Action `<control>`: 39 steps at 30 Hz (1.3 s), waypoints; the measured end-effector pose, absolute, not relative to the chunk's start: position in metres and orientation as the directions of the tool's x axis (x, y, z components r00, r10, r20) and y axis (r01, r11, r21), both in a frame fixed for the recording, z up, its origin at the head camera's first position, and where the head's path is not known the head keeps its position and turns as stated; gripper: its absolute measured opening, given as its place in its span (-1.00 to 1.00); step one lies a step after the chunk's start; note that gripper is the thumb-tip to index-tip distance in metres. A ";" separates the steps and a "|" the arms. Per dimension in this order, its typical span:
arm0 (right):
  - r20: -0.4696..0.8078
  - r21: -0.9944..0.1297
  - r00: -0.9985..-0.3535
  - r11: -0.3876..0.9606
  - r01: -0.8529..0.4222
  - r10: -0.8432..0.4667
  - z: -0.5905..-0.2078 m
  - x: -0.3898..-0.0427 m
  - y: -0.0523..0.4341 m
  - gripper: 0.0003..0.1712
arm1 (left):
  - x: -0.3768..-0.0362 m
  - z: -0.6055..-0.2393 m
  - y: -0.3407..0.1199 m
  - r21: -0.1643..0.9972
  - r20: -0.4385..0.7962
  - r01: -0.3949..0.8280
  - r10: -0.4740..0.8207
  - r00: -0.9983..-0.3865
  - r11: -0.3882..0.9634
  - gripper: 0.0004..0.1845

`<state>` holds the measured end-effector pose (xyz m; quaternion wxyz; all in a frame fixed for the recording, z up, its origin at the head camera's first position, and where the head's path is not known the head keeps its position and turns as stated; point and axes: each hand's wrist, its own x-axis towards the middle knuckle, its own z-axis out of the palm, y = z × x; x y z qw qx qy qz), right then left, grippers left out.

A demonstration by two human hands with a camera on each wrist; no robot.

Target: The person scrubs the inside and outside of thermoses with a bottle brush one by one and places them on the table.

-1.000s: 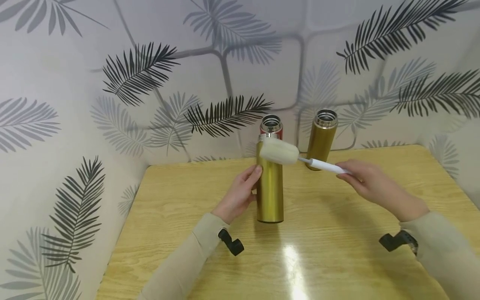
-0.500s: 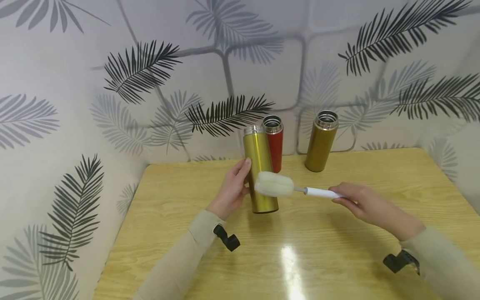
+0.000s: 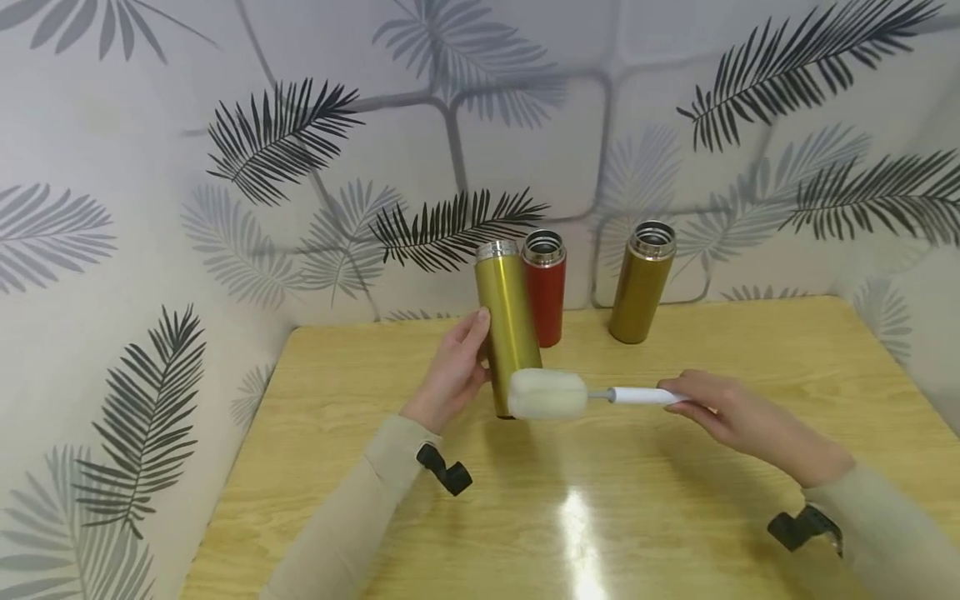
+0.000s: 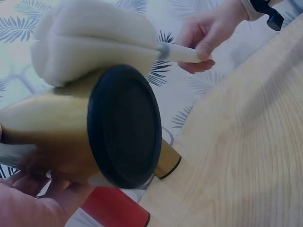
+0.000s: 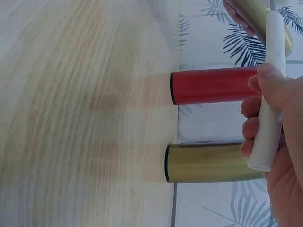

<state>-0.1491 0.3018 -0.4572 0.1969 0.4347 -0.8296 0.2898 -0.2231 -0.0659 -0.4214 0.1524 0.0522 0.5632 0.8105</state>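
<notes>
My left hand (image 3: 454,364) grips a gold thermos flask (image 3: 507,308) around its middle and holds it tilted, the steel mouth leaning up and to the left. In the left wrist view its black base (image 4: 125,127) faces the camera, clear of the table. My right hand (image 3: 731,415) holds a bottle brush by its white handle (image 5: 270,113), thumb and fingers wrapped round it. The cream sponge head (image 3: 549,393) overlaps the lower end of the flask; in the left wrist view the sponge (image 4: 94,42) lies right along the flask's side near the base.
A red flask (image 3: 547,292) stands lidless at the table's back edge, just behind the held one. Farther right stands a second, shorter gold flask (image 3: 643,287), also lidless. The wooden table (image 3: 360,383) meets a leaf-patterned wall (image 3: 405,150) at the back.
The gold flask has moved left and tilted, uncovering the red flask behind it. The brush has come down from the flask's neck to its base and turned level.
</notes>
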 end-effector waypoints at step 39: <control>0.652 -0.281 -0.583 0.559 -0.780 -0.485 -0.433 -0.169 0.301 -0.79 | -0.216 -0.421 -0.063 0.975 -0.076 -0.178 0.551 -0.831 -0.135 -0.52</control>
